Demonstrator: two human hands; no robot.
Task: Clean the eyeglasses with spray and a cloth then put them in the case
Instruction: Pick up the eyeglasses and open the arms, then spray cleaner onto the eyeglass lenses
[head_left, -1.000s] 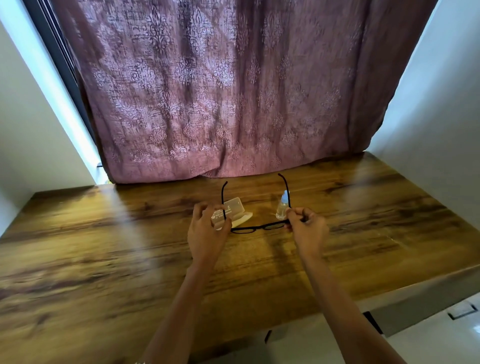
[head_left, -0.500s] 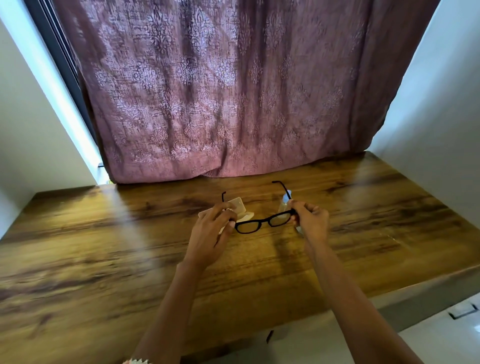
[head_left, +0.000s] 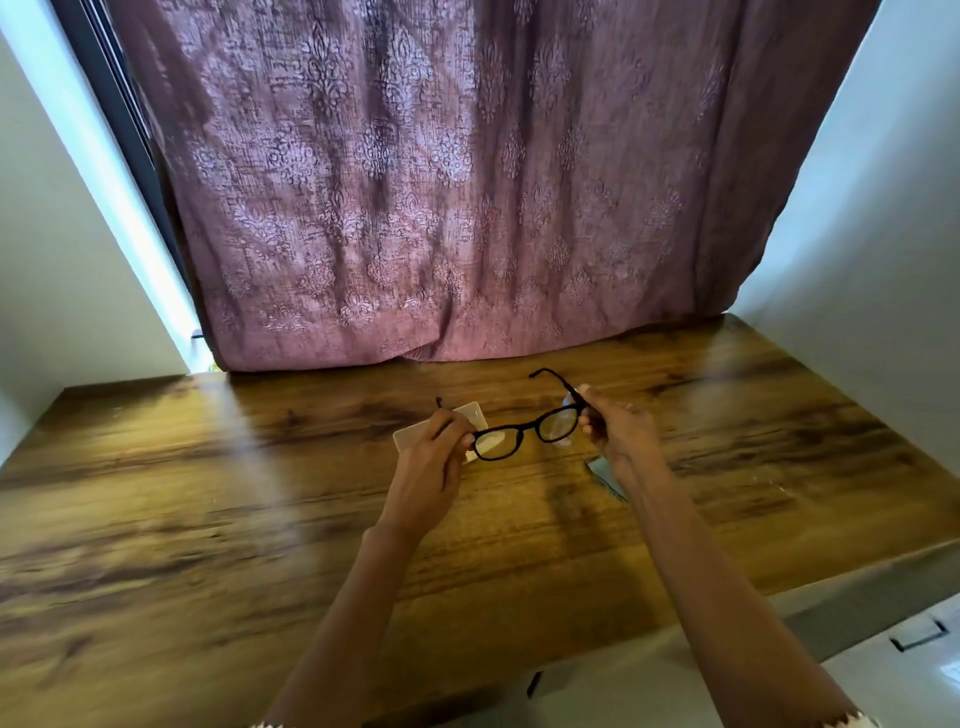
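I hold the eyeglasses (head_left: 524, 434) above the table (head_left: 208, 493), temples open and pointing away from me. My left hand (head_left: 431, 467) pinches one end of the frame, my right hand (head_left: 618, 431) the other, which sits higher. Pale case (head_left: 470, 413) behind left hand. Bluish cloth (head_left: 605, 475) under right wrist.

Light source: daylight from the window strip (head_left: 150, 270) left of the curtain (head_left: 441, 182), faintly glowing through the fabric
Brightness: moderate, warm on the table (head_left: 208, 493), cooler on the walls (head_left: 857, 208)
Glare: pale streak across the wood below the window strip
Shadows: soft dark patch on the wood beneath the eyeglasses (head_left: 524, 431)
Blur: smeared grain at lower left, centre fairly sharp
Distortion: wide-angle bowing of walls and table edges
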